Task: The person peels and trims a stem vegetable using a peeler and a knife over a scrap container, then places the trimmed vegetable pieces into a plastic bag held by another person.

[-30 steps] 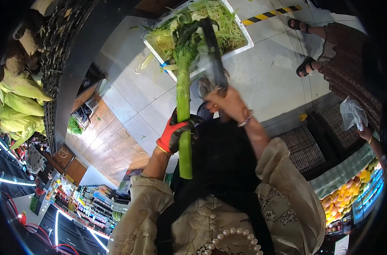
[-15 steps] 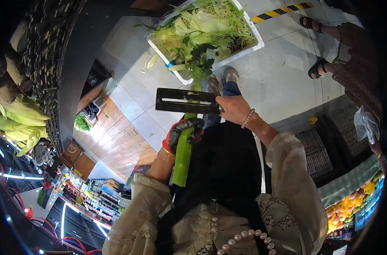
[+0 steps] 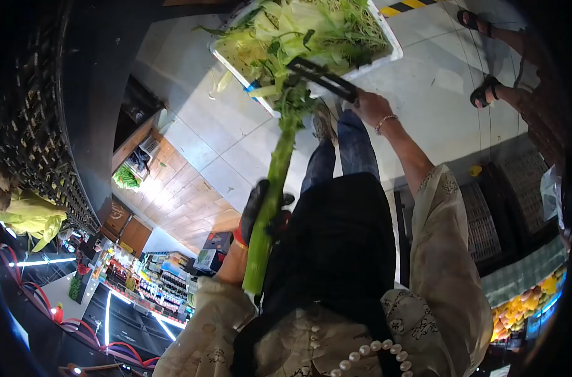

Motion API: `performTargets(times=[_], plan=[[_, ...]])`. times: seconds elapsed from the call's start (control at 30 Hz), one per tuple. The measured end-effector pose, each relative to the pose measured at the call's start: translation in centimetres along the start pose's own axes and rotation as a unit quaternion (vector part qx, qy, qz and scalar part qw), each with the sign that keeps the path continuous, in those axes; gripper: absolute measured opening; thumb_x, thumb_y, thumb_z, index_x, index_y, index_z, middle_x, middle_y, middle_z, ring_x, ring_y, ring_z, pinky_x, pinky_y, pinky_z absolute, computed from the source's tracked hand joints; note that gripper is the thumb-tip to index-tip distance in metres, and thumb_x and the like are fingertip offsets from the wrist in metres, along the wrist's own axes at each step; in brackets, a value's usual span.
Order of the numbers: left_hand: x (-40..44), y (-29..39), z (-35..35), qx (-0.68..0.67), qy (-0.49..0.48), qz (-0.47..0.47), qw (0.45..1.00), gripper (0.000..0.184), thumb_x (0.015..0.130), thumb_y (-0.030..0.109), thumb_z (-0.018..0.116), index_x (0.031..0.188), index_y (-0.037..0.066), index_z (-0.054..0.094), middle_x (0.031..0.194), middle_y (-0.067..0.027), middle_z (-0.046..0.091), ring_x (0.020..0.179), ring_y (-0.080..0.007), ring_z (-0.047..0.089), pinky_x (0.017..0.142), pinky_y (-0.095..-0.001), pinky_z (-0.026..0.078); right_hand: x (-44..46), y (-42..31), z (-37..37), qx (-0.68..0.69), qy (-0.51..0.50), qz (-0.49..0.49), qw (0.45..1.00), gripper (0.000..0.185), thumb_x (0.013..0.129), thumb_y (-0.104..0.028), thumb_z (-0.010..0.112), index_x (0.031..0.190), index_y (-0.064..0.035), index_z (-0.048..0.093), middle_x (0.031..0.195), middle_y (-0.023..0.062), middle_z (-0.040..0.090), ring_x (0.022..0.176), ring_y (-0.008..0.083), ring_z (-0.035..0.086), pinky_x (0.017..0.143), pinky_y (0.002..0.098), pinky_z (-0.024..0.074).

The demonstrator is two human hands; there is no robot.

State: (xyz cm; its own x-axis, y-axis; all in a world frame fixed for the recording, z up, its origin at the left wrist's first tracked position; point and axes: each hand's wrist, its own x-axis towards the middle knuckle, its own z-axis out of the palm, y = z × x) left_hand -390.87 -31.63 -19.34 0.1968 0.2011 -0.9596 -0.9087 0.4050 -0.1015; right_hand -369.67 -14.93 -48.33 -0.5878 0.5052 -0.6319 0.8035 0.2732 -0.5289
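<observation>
My gloved left hand [image 3: 261, 207] is wrapped round a thick green stalk [image 3: 278, 166], which looks like celery or stem lettuce. Its bare end points toward me. Dark leaves [image 3: 295, 103] at its far end hang over the near edge of a white box [image 3: 396, 53]. Bare, with a bead bracelet at the wrist, my right hand [image 3: 372, 108] grips a dark slotted knife [image 3: 341, 88] by one end. The knife is tilted over the leafy end near the box; whether it touches the leaves I cannot tell.
Leaves and thin green trimmings [image 3: 336, 31] fill the box. A person's sandalled foot [image 3: 484, 92] is on the tiles at the right. Dark crates [image 3: 477, 220] stand at right, a woven basket [image 3: 34, 125] at left. Shelves of goods [image 3: 163, 283] are at lower left.
My right hand has moved the knife away from me, from across the stalk's middle to its leafy end, and turned it. The stalk has tilted slightly in my left hand.
</observation>
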Motion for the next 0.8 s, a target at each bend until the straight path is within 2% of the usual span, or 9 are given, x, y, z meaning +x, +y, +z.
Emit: performTargets(times=[0.1,0.17,0.37,0.43,0.5,0.6,0.67,0.77,0.8], plan=[[3.6,0.5,-0.6,-0.119,-0.097,-0.028,0.988,0.045,0.096,0.051,0.040,0.100,0.008,0.054,0.078,-0.0021,0.052,0.044,-0.0105,0.041,0.036,-0.0210,0.036,-6.0,-6.3,-2.5,0.028,-0.071,-0.063,0.995,0.021,0.082,-0.024,0.058,0.093,-0.0065,0.059,0.082,0.0129,0.064,0.075,0.0317,0.065,0.065,0.0443,0.0525],[4.2,-0.2,0.1,-0.094,-0.011,0.019,0.995,0.043,0.096,0.049,0.040,0.100,0.009,0.054,0.079,-0.0016,0.051,0.045,-0.0097,0.041,0.038,-0.0204,0.036,-10.5,-8.9,-2.2,0.114,0.066,-0.208,0.969,0.017,0.075,-0.013,0.060,0.090,-0.0058,0.056,0.079,0.0127,0.062,0.074,0.0320,0.063,0.064,0.0434,0.0509],[1.9,-0.8,1.1,-0.132,-0.167,0.010,0.977,0.043,0.098,0.044,0.039,0.124,0.011,0.045,0.079,-0.0034,0.050,0.044,-0.0097,0.042,0.038,-0.0217,0.036,-8.4,-6.7,0.3,0.090,0.081,-0.170,0.978,0.021,0.076,-0.022,0.060,0.091,-0.0076,0.057,0.081,0.0100,0.063,0.074,0.0305,0.065,0.061,0.0428,0.0525],[0.7,-0.9,1.7,-0.129,-0.178,0.015,0.975,0.046,0.098,0.044,0.038,0.131,0.012,0.041,0.078,-0.0035,0.049,0.043,-0.0097,0.042,0.037,-0.0219,0.035,-3.2,-0.9,4.4,-0.056,0.000,-0.050,0.997,0.021,0.078,-0.018,0.058,0.095,-0.0059,0.059,0.077,0.0145,0.064,0.073,0.0340,0.063,0.065,0.0442,0.0522],[-0.3,-0.9,1.3,-0.115,-0.187,0.022,0.975,0.049,0.099,0.044,0.037,0.137,0.013,0.037,0.077,-0.0035,0.048,0.043,-0.0097,0.043,0.037,-0.0220,0.035,0.0,1.7,1.6,0.060,0.019,0.104,0.993,0.027,0.082,-0.025,0.055,0.097,-0.0035,0.060,0.078,0.0181,0.065,0.073,0.0354,0.064,0.067,0.0444,0.0530],[1.1,-1.5,-1.6,-0.139,-0.138,0.028,0.980,0.041,0.098,0.045,0.038,0.121,0.012,0.046,0.077,-0.0027,0.047,0.043,-0.0101,0.041,0.037,-0.0227,0.035,-1.5,-0.1,1.1,0.039,0.105,0.041,0.993,0.030,0.083,-0.028,0.056,0.096,-0.0016,0.061,0.080,0.0203,0.066,0.074,0.0359,0.065,0.068,0.0449,0.0531],[2.8,-0.9,-0.5,-0.111,-0.083,0.050,0.989,0.036,0.097,0.045,0.040,0.103,0.010,0.049,0.079,-0.0024,0.047,0.045,-0.0107,0.041,0.038,-0.0236,0.034,-5.1,-4.5,-0.9,0.057,-0.005,0.061,0.996,0.026,0.081,-0.026,0.059,0.095,-0.0045,0.057,0.083,0.0164,0.065,0.077,0.0367,0.063,0.068,0.0464,0.0509],[4.8,-1.3,-1.7,-0.094,-0.032,0.043,0.994,0.035,0.097,0.043,0.041,0.099,0.009,0.051,0.083,-0.0025,0.048,0.049,-0.0117,0.043,0.040,-0.0245,0.034,-11.2,-9.7,-2.9,0.117,0.090,-0.190,0.971,0.019,0.073,-0.014,0.062,0.090,-0.0081,0.055,0.081,0.0112,0.062,0.076,0.0312,0.063,0.066,0.0409,0.0510],[5.1,-1.4,-1.6,-0.080,-0.001,0.047,0.996,0.035,0.097,0.042,0.041,0.099,0.009,0.052,0.084,-0.0027,0.049,0.051,-0.0121,0.043,0.040,-0.0249,0.034,-12.6,-11.5,-4.9,0.109,0.021,-0.168,0.979,0.015,0.072,-0.009,0.062,0.085,-0.0086,0.053,0.079,0.0100,0.060,0.072,0.0290,0.062,0.064,0.0394,0.0504]])
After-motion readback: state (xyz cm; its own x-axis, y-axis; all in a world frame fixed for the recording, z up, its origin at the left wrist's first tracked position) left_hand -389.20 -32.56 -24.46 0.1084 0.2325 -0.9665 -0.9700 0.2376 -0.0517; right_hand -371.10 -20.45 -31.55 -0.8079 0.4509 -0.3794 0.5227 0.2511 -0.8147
